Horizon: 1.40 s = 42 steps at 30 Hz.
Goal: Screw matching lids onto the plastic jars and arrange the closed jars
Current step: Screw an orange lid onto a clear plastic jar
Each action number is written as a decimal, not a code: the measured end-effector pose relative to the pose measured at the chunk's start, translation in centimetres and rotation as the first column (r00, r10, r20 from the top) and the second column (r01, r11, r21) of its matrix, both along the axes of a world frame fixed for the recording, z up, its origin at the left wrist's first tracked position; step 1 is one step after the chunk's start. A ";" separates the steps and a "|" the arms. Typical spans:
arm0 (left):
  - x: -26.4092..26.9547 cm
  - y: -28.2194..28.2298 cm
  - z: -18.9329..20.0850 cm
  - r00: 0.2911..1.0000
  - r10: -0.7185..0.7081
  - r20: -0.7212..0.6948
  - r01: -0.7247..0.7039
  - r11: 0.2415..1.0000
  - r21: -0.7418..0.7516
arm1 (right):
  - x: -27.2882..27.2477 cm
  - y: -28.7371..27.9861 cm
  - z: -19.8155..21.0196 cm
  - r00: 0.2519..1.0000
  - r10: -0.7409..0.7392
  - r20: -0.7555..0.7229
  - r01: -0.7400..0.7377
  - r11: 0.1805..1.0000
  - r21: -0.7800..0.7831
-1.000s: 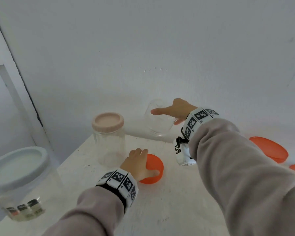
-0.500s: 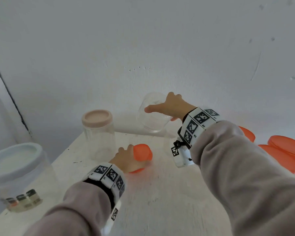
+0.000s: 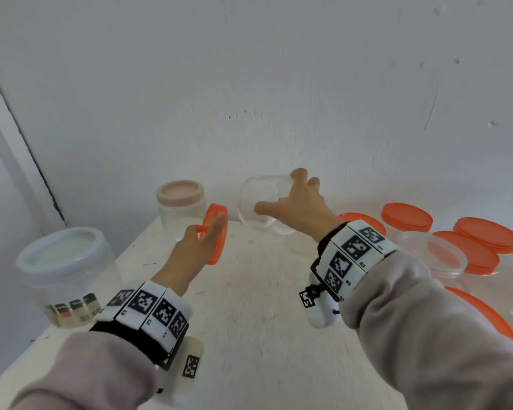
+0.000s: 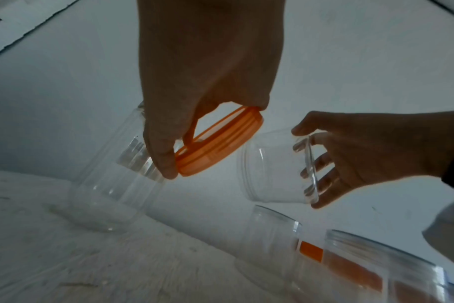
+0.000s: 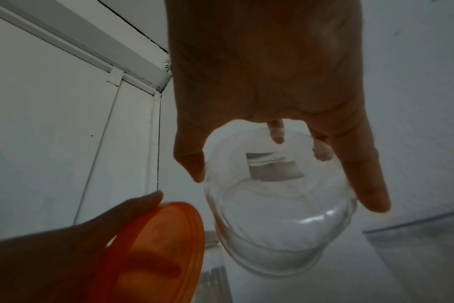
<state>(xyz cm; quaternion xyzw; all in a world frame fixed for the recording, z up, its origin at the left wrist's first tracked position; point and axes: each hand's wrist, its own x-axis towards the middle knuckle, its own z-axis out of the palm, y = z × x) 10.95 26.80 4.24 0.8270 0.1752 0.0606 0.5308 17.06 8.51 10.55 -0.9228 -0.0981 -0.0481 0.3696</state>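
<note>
My left hand (image 3: 203,235) grips an orange lid (image 3: 218,232) on edge above the white table (image 3: 249,335), its open side turned to the right. My right hand (image 3: 293,199) holds a clear open jar (image 3: 261,205) tilted on its side in the air, mouth toward the lid. A small gap separates lid and jar mouth. In the left wrist view the orange lid (image 4: 220,141) sits between thumb and fingers, and the clear jar (image 4: 275,166) lies just right of it. The right wrist view shows the jar (image 5: 275,205) gripped at its base, with the lid (image 5: 156,250) at lower left.
A closed jar with a pink lid (image 3: 180,195) stands behind my left hand. A large jar with a pale blue lid (image 3: 62,258) stands at the table's left edge. Several orange-lidded jars (image 3: 406,217) and an open clear jar (image 3: 433,255) crowd the right side. A white wall rises close behind.
My left hand has lifted the orange lid off the table and turned it on edge toward the jar. My right hand has tilted the clear jar's mouth toward the lid.
</note>
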 end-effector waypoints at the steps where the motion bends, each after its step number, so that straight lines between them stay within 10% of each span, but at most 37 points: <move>1: -0.4 -0.1 0.2 1.000 0.007 0.031 -0.006 1.000 -0.027 | -0.5 0.0 -0.4 1.000 0.013 -0.020 -0.013 1.000 0.001; 42: -2.8 -4.3 -0.4 0.965 -0.247 0.093 0.233 0.962 0.140 | -6.0 -5.9 -11.5 0.829 0.397 -0.394 -0.393 0.915 0.096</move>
